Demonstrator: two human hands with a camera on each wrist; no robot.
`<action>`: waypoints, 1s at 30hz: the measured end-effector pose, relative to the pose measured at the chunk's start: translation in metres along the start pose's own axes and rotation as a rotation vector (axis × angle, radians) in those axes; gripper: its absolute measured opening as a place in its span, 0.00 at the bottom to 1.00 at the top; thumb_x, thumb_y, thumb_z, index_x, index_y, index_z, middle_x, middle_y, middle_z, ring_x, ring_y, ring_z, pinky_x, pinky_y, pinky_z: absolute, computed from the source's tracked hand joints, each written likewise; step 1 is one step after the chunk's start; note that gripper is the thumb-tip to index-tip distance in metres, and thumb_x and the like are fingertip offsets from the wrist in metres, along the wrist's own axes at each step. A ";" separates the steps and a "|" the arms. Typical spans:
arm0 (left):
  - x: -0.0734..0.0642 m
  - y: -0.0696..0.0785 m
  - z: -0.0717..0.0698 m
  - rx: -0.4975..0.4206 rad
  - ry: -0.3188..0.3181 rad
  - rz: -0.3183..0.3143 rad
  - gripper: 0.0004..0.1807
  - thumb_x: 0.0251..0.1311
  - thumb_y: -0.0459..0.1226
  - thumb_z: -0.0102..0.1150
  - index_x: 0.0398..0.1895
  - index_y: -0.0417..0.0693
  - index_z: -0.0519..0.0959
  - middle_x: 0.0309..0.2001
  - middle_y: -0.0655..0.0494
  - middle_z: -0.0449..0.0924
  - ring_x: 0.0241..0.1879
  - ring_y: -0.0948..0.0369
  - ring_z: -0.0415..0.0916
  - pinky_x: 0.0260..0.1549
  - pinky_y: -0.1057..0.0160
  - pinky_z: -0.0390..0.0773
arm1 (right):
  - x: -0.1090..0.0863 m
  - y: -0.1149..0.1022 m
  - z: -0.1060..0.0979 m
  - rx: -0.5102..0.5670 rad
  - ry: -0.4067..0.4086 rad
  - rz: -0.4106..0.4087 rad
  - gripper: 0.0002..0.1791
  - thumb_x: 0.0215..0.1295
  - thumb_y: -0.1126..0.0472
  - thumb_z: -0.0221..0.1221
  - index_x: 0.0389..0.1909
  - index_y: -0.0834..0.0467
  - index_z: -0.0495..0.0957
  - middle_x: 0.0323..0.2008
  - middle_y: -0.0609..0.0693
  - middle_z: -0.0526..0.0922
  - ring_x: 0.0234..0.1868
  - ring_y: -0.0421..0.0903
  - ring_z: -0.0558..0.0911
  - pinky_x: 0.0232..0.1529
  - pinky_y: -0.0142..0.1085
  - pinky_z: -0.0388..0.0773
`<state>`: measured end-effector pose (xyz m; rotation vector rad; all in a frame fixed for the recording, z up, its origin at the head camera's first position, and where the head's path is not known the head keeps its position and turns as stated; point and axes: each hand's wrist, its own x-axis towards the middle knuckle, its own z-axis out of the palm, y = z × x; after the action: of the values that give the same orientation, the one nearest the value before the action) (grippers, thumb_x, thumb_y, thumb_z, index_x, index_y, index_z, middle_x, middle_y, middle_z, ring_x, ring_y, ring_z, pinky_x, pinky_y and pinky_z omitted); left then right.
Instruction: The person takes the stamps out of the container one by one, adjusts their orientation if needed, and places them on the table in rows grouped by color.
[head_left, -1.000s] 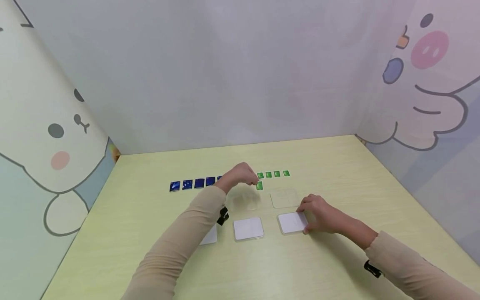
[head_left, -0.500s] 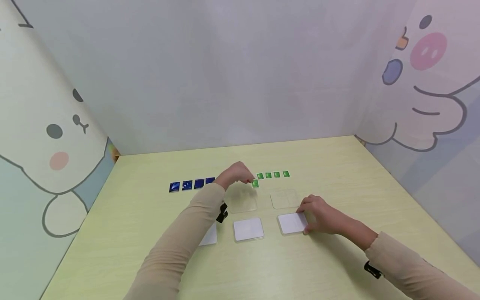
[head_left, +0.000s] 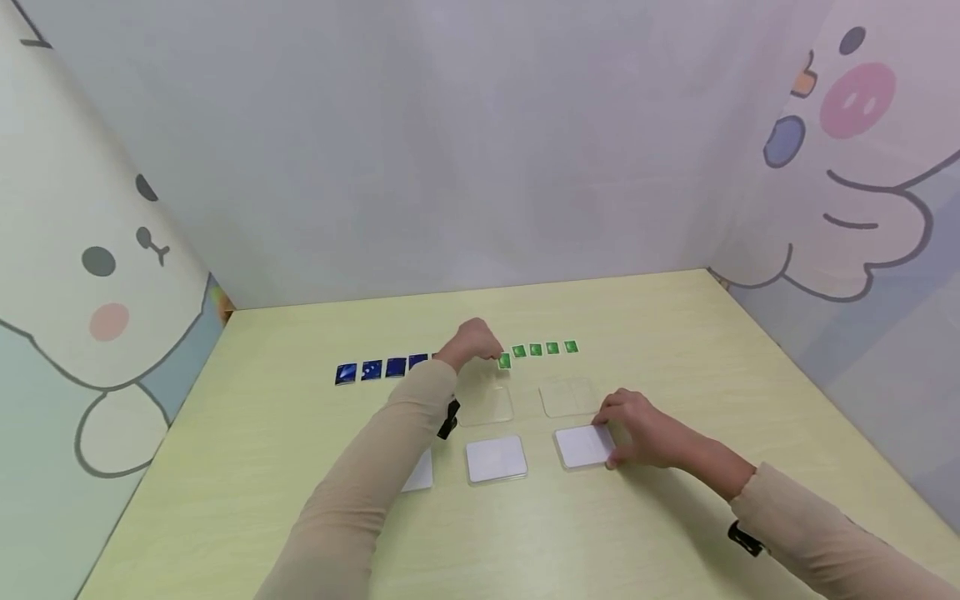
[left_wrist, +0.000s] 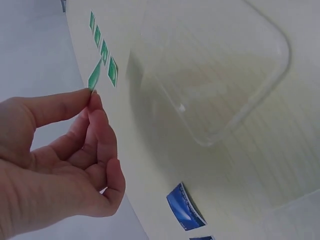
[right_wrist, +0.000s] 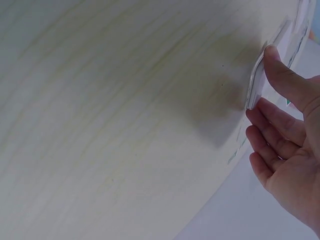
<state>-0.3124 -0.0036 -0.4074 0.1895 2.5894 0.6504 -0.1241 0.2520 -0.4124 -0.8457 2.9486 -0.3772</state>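
Note:
My left hand (head_left: pixel 474 340) is above the back of the table and pinches a small green card (left_wrist: pixel 94 76) with a white border between thumb and index finger. Its other fingers curl loosely in the left wrist view. Just past it in that view lies a row of similar green cards (left_wrist: pixel 104 52). At the right, my right hand (head_left: pixel 641 429) holds a white rectangular stack (head_left: pixel 585 447) by its edges, thumb on the near side and index finger on the far side. Clear layers show along the stack's edge in the right wrist view.
Two clear plastic trays or lids (head_left: pixel 567 397) lie behind the white stacks. Another white stack (head_left: pixel 497 459) sits mid-table, and a third (head_left: pixel 420 473) is partly covered by the left sleeve. Several blue cards (head_left: pixel 371 370) form a row at back left. A printed curtain surrounds the table.
My left hand has shifted a little left and toward the back, carrying the green card to the left end of the green row. The right hand has stayed on its stack.

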 end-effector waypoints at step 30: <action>-0.022 0.008 0.000 -0.060 0.123 -0.029 0.13 0.60 0.30 0.51 0.48 0.38 0.74 0.52 0.45 0.77 0.56 0.50 0.71 0.74 0.42 0.49 | -0.005 -0.001 -0.006 0.008 -0.021 -0.002 0.27 0.39 0.54 0.79 0.42 0.60 0.84 0.42 0.49 0.83 0.45 0.47 0.77 0.50 0.48 0.75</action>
<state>-0.2928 -0.0016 -0.3943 0.0947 2.6801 0.7504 -0.1202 0.2550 -0.4063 -0.8464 2.9252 -0.3769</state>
